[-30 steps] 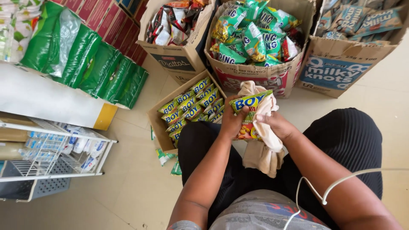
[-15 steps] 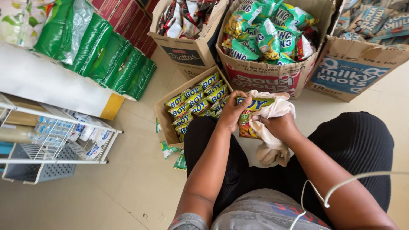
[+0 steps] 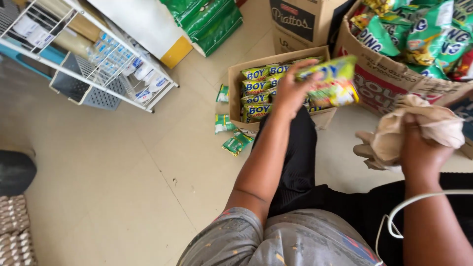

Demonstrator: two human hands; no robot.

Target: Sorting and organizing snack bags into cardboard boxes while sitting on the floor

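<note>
**Packet over the box, cloth kept clear**

My left hand (image 3: 290, 91) pinched a yellow-green snack packet (image 3: 329, 81), fingers closed on its near edge, holding it above the small cardboard box (image 3: 236, 79) of matching packets. My right hand (image 3: 422, 148) was bunched tight around a beige cloth (image 3: 394, 135), well to the side. I judged it best to lower the packet flat, aligned with the rows, avoiding the loose packets on the floor (image 3: 231, 133).

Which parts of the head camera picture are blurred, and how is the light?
In the head view, the yellow-green snack packet in the left hand is smeared by motion blur, while the small open cardboard box of matching packets beneath stays sharp; the crumpled beige cloth in the right hand is slightly soft; light is even and diffuse, with faint shadows and no glare on the cream tiled floor.
</note>
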